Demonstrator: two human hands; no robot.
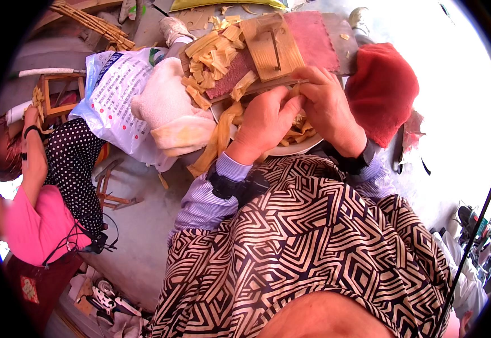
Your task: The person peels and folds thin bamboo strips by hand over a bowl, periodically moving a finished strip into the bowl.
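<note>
My left hand [268, 121] and my right hand [333, 110] meet fingertip to fingertip above a white bowl [304, 147]. Both are closed in a pinch on a small yellowish strip [295, 90], mostly covered by the fingers. More curled yellowish strips [299, 132] lie in the bowl below. One long, wide strip [218, 143] hangs beside my left wrist. Just beyond my hands, a wooden block [272, 48] with a dark slot rests on a board with a reddish cloth [313, 39]. A heap of flat yellowish pieces [214, 56] covers the board's left part.
Left of the board are a pale pink towel [169, 104] and a white printed plastic bag [118, 101]. A red cloth bundle [381, 93] is at the right. Another person in a pink top [48, 225] works at the far left, near a small wooden frame [62, 93]. Shoes [110, 298] lie lower left.
</note>
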